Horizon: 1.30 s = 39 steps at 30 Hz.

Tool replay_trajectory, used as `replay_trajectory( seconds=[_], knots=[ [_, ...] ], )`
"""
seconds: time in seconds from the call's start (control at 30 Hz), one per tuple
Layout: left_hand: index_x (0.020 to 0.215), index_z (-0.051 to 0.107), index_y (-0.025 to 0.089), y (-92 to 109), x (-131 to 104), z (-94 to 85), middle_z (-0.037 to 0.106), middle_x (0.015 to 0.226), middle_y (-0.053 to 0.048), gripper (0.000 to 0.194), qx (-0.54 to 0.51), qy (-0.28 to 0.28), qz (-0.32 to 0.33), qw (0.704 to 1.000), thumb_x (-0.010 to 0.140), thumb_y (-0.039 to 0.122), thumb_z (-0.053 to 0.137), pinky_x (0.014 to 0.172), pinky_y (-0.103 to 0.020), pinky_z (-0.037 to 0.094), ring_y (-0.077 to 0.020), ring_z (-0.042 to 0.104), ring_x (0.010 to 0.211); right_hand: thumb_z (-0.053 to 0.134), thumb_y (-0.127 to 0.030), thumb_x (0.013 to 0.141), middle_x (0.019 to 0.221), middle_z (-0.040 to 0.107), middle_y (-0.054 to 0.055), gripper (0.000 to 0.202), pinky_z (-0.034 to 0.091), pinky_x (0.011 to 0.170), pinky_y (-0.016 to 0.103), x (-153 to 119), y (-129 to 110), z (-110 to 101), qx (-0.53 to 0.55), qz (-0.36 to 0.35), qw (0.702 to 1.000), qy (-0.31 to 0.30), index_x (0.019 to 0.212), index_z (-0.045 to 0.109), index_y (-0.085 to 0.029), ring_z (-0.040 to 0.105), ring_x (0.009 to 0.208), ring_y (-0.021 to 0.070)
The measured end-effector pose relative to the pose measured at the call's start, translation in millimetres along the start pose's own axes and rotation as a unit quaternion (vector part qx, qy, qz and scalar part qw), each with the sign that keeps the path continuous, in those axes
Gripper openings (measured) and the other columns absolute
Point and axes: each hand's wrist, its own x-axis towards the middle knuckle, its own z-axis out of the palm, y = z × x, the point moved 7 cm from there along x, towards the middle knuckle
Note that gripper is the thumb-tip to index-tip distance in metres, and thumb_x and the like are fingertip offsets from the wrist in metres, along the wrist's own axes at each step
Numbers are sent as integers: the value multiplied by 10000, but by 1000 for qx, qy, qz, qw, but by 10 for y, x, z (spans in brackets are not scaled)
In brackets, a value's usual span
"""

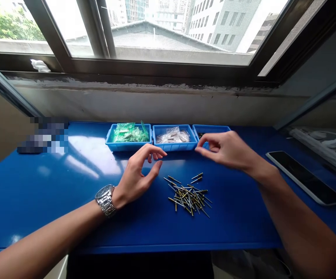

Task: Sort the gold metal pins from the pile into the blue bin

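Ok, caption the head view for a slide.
Left hand and right hand hover near loose metal pins, blue bins behind.

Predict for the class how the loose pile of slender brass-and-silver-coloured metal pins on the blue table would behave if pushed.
The pile would probably spread rather than slide as one: its pins lie crossed, and nothing visible binds them. Their straight shanks suggest stiffness. The slender outliers might roll.

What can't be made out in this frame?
Head view:
- Right-hand bin: contents mostly hidden by the right hand.
- Between that hand's fingers: anything held is too small to tell.
- Metal pins: exact count, hidden by overlap.
- Far-left object: pixelated.
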Motion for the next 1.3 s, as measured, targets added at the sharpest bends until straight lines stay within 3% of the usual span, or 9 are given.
replay_trajectory(
  seconds=[0.1,0.27,0.53,0.77,1.03,1.3],
  knots=[
    [1108,622,190,-1,-4,5,654,1055,-67,136,4,-2,0,1000,987,174,561,808,-357,503,-185,605,942,696,-375,891,594,561,-26,185,309,502,252,-68,-370,291,43,-86,986,-135,837,751,-207,454,512,98],
    [1104,628,191,4,-3,17,661,1045,-63,139,9,-7,1,1000,983,167,563,803,-349,503,-182,614,936,712,-326,857,619,619,-24,109,317,552,251,-126,-620,531,12,-101,978,-183,809,741,-233,518,551,114],
    [1098,632,183,10,0,38,671,1020,-67,136,5,-23,-10,1000,984,166,559,792,-342,503,-183,623,913,667,-271,861,703,688,0,73,285,560,262,-125,-644,622,-34,-97,979,-176,846,717,-221,570,592,134],
    [1110,638,180,13,13,39,672,1020,-64,151,21,-26,-13,999,979,169,566,795,-337,493,-178,612,912,567,-301,975,667,655,3,156,227,536,285,-138,-658,635,-106,-142,972,-152,961,677,-190,536,541,138],
    [1146,650,186,42,3,56,659,1068,-88,225,49,-55,19,997,922,211,651,844,-371,520,-215,607,969,610,-286,971,629,607,-40,114,279,520,241,-109,-724,466,-13,-173,984,-41,973,655,-181,508,482,91],
    [967,693,178,67,12,92,682,957,-67,55,68,-66,44,995,920,170,665,811,-361,509,-206,601,906,598,-300,979,621,562,-54,132,299,520,231,-133,-763,493,13,-186,982,-38,984,656,-182,479,481,84]
  ],
)
